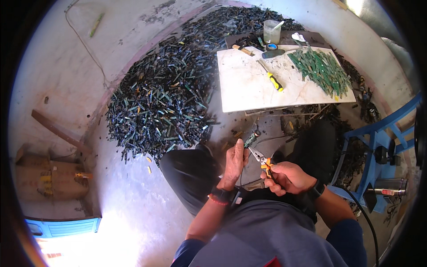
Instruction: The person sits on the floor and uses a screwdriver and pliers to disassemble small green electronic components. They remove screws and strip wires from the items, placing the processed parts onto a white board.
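My left hand (234,163) is closed, thumb up, around the lower end of a narrow dark-green strip-shaped part (251,139) with a rounded dark tip. It looks like a small circuit-board piece. In my right hand (291,177) is a pair of needle-nose pliers (266,165) with orange and black handles. The pliers' silver jaws point up and left, close beside the strip. Whether they touch it I cannot tell. Both hands are over my lap, between my knees.
A big heap of dark strips (164,93) covers the floor ahead and left. On the low white board (242,95) lie green circuit-board strips (320,71), a yellow-handled screwdriver (272,80) and blue tape (271,46); behind stands a plastic cup (271,33). A blue stool (376,133) stands right.
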Motion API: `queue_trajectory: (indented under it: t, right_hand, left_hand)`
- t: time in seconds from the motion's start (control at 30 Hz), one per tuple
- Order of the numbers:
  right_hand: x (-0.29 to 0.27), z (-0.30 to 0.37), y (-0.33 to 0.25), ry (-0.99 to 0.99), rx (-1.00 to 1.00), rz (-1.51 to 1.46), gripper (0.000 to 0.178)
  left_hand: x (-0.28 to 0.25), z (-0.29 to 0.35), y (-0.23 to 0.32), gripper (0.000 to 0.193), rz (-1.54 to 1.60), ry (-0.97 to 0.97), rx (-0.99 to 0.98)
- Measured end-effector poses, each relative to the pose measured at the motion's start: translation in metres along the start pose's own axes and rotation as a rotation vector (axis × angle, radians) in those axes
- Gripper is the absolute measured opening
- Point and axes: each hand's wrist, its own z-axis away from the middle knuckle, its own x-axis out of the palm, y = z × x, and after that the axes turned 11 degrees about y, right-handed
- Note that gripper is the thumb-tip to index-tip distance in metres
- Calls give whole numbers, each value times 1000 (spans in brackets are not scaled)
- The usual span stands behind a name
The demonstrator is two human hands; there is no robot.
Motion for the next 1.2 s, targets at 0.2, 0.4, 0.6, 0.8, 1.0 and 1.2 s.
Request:
queue_trajectory:
  t: [0.2, 0.4, 0.6, 0.8, 1.0, 1.2]
  right_hand:
    - [8, -5, 18, 163, -140, 63, 29]
    - [13, -13, 21, 330, -300, 334, 26]
    - [-15, -30, 35, 684, -876, 1194, 22]
    - [-56, -39, 13, 712, -1041, 1852, 42]
    - [-69, -45, -10, 593, -1159, 1997, 49]
    - [-61, -34, -29, 409, -1123, 1982, 45]
  left_hand:
    - [11, -2, -11, 59, 99, 76, -185]
    - [17, -28, -54, 63, -66, 238, -104]
    - [23, -27, -47, 58, 149, 119, -353]
    - [8, -5, -31, 44, 467, -107, -677]
    - [1, 8, -27, 44, 705, -238, -743]
    - [-1, 22, -17, 48, 717, -292, -788]
